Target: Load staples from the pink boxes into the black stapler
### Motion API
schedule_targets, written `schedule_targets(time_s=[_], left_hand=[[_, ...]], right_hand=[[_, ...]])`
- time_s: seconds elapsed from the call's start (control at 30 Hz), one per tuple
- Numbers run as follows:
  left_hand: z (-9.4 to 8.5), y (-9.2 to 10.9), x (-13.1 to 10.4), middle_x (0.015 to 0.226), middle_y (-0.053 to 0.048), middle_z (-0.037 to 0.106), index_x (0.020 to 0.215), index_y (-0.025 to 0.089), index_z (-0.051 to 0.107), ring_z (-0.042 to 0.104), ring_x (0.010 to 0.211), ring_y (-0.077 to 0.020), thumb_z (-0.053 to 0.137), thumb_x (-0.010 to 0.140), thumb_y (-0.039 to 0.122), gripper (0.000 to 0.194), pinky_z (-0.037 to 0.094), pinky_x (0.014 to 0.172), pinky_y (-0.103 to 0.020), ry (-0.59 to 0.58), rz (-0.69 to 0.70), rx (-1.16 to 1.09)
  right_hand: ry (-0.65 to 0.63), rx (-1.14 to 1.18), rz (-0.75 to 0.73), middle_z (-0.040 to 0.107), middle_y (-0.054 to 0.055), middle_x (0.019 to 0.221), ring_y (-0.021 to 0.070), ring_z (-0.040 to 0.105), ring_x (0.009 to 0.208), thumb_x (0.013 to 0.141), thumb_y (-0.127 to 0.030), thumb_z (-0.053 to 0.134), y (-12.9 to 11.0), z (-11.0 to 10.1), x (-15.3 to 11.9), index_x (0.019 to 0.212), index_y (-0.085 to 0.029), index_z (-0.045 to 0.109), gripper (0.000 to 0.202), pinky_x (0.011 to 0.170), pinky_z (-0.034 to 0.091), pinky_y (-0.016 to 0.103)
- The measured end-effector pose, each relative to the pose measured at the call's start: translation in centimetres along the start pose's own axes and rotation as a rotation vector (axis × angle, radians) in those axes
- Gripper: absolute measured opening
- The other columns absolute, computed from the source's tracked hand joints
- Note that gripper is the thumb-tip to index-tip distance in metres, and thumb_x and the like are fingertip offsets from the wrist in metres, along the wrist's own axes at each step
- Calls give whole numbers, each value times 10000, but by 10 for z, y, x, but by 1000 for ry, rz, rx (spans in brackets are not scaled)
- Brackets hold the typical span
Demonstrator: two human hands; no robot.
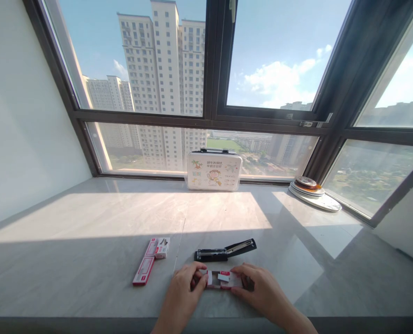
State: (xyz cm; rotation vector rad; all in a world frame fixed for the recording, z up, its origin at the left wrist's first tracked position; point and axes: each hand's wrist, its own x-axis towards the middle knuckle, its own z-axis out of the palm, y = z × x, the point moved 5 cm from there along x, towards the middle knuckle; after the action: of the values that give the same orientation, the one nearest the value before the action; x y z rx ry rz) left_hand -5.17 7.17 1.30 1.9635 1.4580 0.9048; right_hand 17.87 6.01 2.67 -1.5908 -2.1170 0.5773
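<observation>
Between my hands is a small red and white staple box point(230, 280), low over the sill and partly open, with a white flap raised at its middle. My left hand point(189, 284) pinches the left end with thumb and forefinger. The right end is gripped by my right hand point(258, 284), thumb below and fingers above. Just beyond lies a black stapler point(211, 254), hinged wide so its metal channel shows. Off to the left, a long red and white box point(144, 269) touches a smaller box point(162, 247) with a stapler picture on it. The staple box's contents are hard to make out.
A white printed case point(214, 171) with a black handle stands upright against the window. Stacked plates and round lids point(311, 190) sit in the far right corner. The marble sill point(88, 273) ends at a front edge close to me; dark window frames rise behind.
</observation>
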Motion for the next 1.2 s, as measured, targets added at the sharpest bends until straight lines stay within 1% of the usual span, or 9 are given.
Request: schedule_targets(time_s=[0.23, 0.37, 0.47, 0.63, 0.77, 0.87, 1.0, 1.1, 1.2], left_hand=[[13, 13, -6, 795, -13, 718, 1006, 246, 649, 663, 786, -211, 505, 962, 351, 184, 461, 798, -323, -24, 27, -53], [-2, -2, 3, 759, 18, 651, 1051, 229, 605, 625, 694, -169, 487, 966, 391, 218, 439, 692, -268, 54, -25, -17], [-20, -13, 19, 786, 31, 608, 1138, 227, 609, 612, 743, -166, 597, 891, 393, 298, 417, 721, -264, 147, -60, 124], [-23, -14, 32, 797, 14, 636, 1082, 254, 694, 608, 842, -205, 672, 827, 400, 295, 373, 748, -290, 12, -47, 221], [-18, -9, 22, 797, 3, 645, 1072, 259, 696, 600, 839, -218, 661, 841, 428, 289, 343, 734, -298, 16, -60, 224], [-17, -10, 17, 790, 3, 642, 1064, 260, 696, 589, 826, -219, 664, 845, 410, 268, 329, 728, -295, 40, -64, 227], [-17, -12, 17, 806, 8, 650, 1062, 275, 693, 588, 844, -222, 673, 841, 385, 247, 324, 735, -296, 63, -51, 199], [-18, -12, 18, 802, 6, 649, 1064, 262, 691, 591, 836, -223, 672, 835, 377, 257, 330, 739, -302, 61, -69, 188], [-18, -12, 18, 790, 10, 645, 1057, 262, 690, 589, 817, -218, 675, 831, 363, 248, 330, 739, -301, 59, -71, 183]], right_hand=[[-23, -7, 0, 683, -21, 739, 158, 576, 653, 732, -449, 784, -19, 0, 7, 980, -272, 747, 307, 593, 319, 256], [-12, 4, 14, 676, -20, 676, 172, 581, 626, 719, -569, 781, -26, -3, 16, 1003, -298, 771, 392, 577, 298, 257], [-23, 12, 8, 691, -8, 682, 176, 595, 634, 784, -526, 734, -34, 0, 25, 982, -311, 792, 298, 565, 293, 257], [1, -40, -58, 732, 14, 739, 199, 637, 698, 870, -426, 658, -50, 5, 42, 973, -305, 791, 207, 595, 317, 266], [49, -46, -132, 764, 21, 837, 215, 674, 781, 935, -395, 571, -60, 6, 58, 1081, -316, 767, 256, 672, 366, 270], [5, -43, -163, 776, 19, 893, 224, 683, 830, 921, -390, 586, -61, 10, 68, 1062, -324, 774, 245, 698, 386, 267], [-47, -56, -178, 776, 21, 885, 228, 678, 821, 919, -400, 586, -59, 13, 75, 1050, -327, 781, 246, 680, 377, 269], [-14, -89, -128, 749, 23, 804, 218, 655, 765, 905, -413, 608, -57, 10, 74, 1107, -303, 755, 273, 640, 346, 267], [28, -128, -53, 676, 12, 683, 184, 595, 659, 914, -432, 594, -56, 7, 69, 987, -259, 747, 242, 582, 278, 266]])
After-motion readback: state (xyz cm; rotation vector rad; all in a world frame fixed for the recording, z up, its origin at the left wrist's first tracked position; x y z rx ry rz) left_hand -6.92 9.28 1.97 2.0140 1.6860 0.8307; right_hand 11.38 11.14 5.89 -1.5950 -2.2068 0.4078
